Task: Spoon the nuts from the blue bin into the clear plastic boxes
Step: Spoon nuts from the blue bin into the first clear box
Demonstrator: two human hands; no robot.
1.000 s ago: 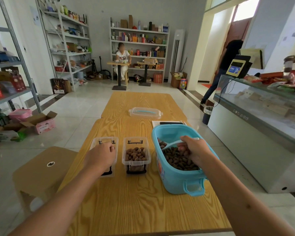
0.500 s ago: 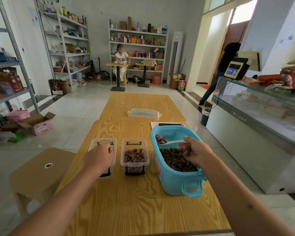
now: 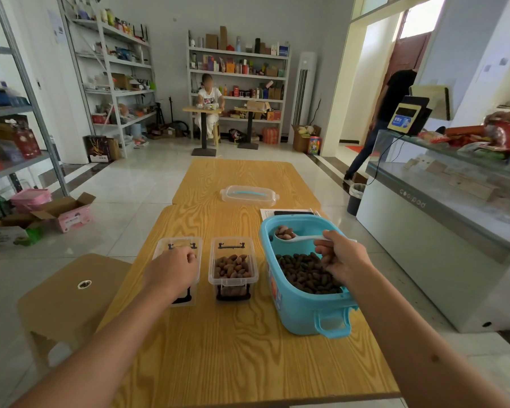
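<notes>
Head view, near to far. Left box (image 3: 178,270): contents hidden by the left hand (image 3: 171,270), fingers curled over its rim. Middle box (image 3: 233,269): partly filled with nuts, uncovered. Blue bin (image 3: 304,310): nuts (image 3: 302,272) partly hidden by the right hand (image 3: 340,262), which grips a white spoon (image 3: 298,237) held loaded above the bin. Clear lid (image 3: 249,195): laid farther along the wooden table (image 3: 239,357).

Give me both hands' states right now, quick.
Left hand: grips the empty clear box at its rim.
Right hand: holds the white spoon, loaded with nuts.
</notes>
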